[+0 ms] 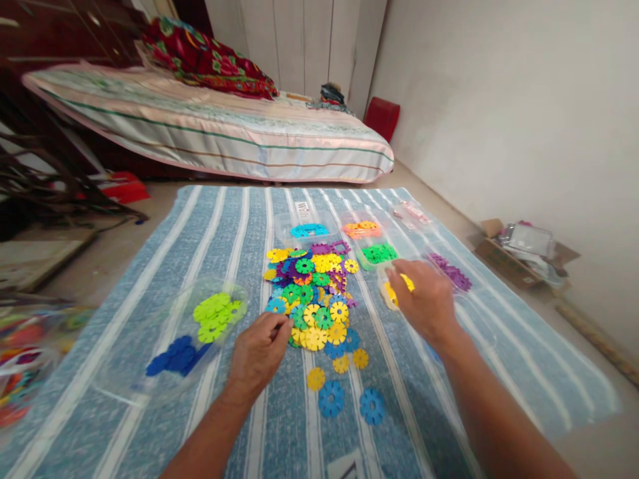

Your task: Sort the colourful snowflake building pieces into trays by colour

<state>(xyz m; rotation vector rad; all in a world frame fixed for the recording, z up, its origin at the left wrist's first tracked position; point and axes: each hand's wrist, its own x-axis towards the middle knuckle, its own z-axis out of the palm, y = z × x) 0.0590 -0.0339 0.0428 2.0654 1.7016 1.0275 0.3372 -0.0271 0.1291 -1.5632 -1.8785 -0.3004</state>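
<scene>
A mixed pile of notched plastic flower discs [314, 313] lies in the middle of the striped cloth. My left hand [259, 352] is at the pile's left edge, thumb and fingertips pressed together; whatever they may hold is hidden. Over a clear box of yellow discs [389, 295] hangs my right hand [424, 299], its fingers curled downward and partly hidden, covering much of that box. Loose blue discs [331, 398] and yellow discs [316, 379] lie nearer to me, below the pile.
Clear containers hold light blue discs [308, 230], orange discs [363, 229], green discs [379, 253] and purple discs [450, 272]. Lime discs [217, 316] and dark blue discs [178, 356] share a tray at left. A bed [229, 140] stands behind; a cardboard box [519, 259] sits by the wall.
</scene>
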